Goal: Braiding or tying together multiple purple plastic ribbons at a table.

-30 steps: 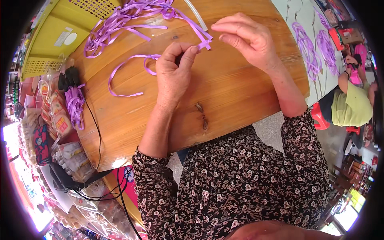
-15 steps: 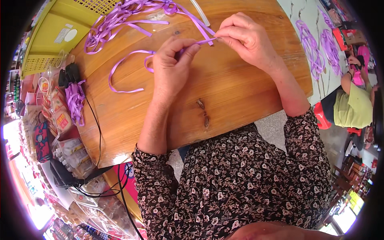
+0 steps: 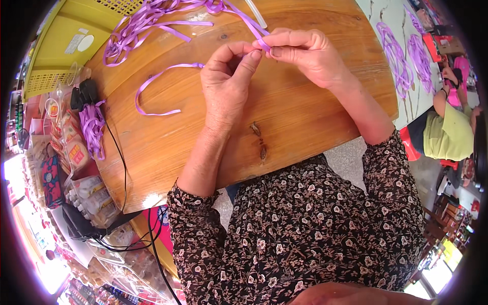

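Near the far side of the wooden table (image 3: 305, 117), both hands meet at a narrow purple ribbon (image 3: 263, 44). My right hand (image 3: 310, 53) pinches it between thumb and fingers. My left hand (image 3: 229, 76) is closed too, its thumb and forefinger meeting at the ribbon's lower part. Another stretch of purple ribbon (image 3: 140, 96) curls on the table to the left of my left hand, a small knot or fold near its upper end. Beyond the hands lies a loose heap of purple ribbons (image 3: 137, 38), and strands run from it toward my fingers.
A yellow-green plastic basket (image 3: 61, 56) stands at the far left. Bundled purple ribbon (image 3: 92, 127) with black ends hangs beside packaged goods (image 3: 76, 147). More ribbon coils (image 3: 395, 61) lie on the white marbled surface at right. Black cables (image 3: 155, 239) run by the near-left edge. A person in yellow (image 3: 447, 134) is at right.
My hands have come together; the ribbon stretched between them now forms a small fold at the fingertips. My right hand moved slightly left and down, and the loose ribbon end at left shifted a little.
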